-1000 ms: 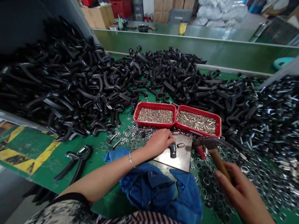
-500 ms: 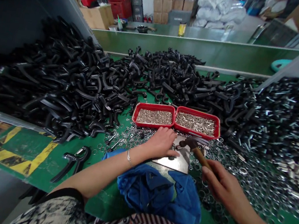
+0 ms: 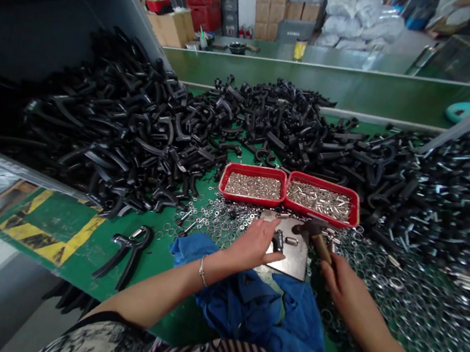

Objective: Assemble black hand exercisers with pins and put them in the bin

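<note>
The right hand (image 3: pixel 350 293) is closing firmly around the wooden handle of a small hammer with a dark metal head (image 3: pixel 313 230), and the head is hanging over the upper right part of a flat, rectangular steel plate (image 3: pixel 295 261). The left hand (image 3: pixel 253 244) is holding nothing, its grip wide open and its fingers spreading toward the plate. A small black angled fitting (image 3: pixel 279 241) is standing on the plate just beside those fingers, though they seem not to be touching it, as far as this slightly soft view shows. A short silver metal sleeve (image 3: pixel 291 241) is lying on the plate next to the fitting. A crumpled blue cloth (image 3: pixel 250 313) is bunching up under the plate's near edge, and a thin silver bracelet (image 3: pixel 202 271) is circling the left wrist. Two joined red plastic trays (image 3: pixel 326 181) are sitting just beyond the plate, one carrying tiny silver pieces and the other short silver tubes. Loose steel rings (image 3: pixel 397 300) are scattering across the green work table (image 3: pixel 52 219) around the plate, mostly toward the right. A large heap of curved black handles (image 3: pixel 114 123) is spreading behind and left of the trays, while a mound of black and silver metal pieces (image 3: pixel 466 193) is rising on the right. A black spring-loaded hand tool (image 3: pixel 132 243) is lying on the table near the left forearm.
</note>
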Tool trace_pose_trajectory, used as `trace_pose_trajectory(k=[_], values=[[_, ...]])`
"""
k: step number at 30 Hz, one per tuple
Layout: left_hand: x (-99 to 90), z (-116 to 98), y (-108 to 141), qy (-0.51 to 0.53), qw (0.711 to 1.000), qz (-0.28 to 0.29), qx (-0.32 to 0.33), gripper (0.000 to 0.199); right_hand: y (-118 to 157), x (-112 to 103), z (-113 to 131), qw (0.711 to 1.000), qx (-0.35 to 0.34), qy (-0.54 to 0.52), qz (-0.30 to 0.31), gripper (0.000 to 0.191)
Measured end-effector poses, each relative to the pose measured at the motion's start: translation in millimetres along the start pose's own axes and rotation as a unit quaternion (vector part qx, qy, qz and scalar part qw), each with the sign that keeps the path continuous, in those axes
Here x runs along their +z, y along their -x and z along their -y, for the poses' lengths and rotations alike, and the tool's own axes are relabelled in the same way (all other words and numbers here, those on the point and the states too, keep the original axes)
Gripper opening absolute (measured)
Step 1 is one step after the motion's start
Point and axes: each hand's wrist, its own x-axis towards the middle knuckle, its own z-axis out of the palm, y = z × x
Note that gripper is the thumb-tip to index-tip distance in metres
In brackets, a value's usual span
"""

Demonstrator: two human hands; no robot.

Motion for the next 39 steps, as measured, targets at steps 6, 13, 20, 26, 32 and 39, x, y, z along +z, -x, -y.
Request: trace_pose_trajectory(k=[6,13,20,26,32,39], values=[[0.6,-25,31,0.108,0.988,-0.1,0.038,0.083,-13,-5,30,0.992,-0.122,-0.037,-0.026,0.042],[-54.4,-5,23,-0.002,0.99,-0.097,0.1,0.068,-9,-1,43,0.977,-0.205,-0.048,-0.017,0.024],[-170.1,138,-37,-0.314,0.932,-0.142,-0.11,0.041,5,-5,28,0.946,-0.307,0.049,-0.089,0.031],[-188.1,183,-74,-0.332,0.936,-0.076,-0.089,0.019,-5,5,35,0.987,-0.155,-0.037,-0.035,0.028],[-229.6,190,-90,-0.105,0.91,-0.386,-0.11,0.015,-8,21,50,0.961,0.016,-0.271,-0.046,0.031],[-200.1,148,-30,0.042,0.888,-0.45,-0.084,0.028,0,37,59,0.773,0.187,-0.595,0.12,0.034]])
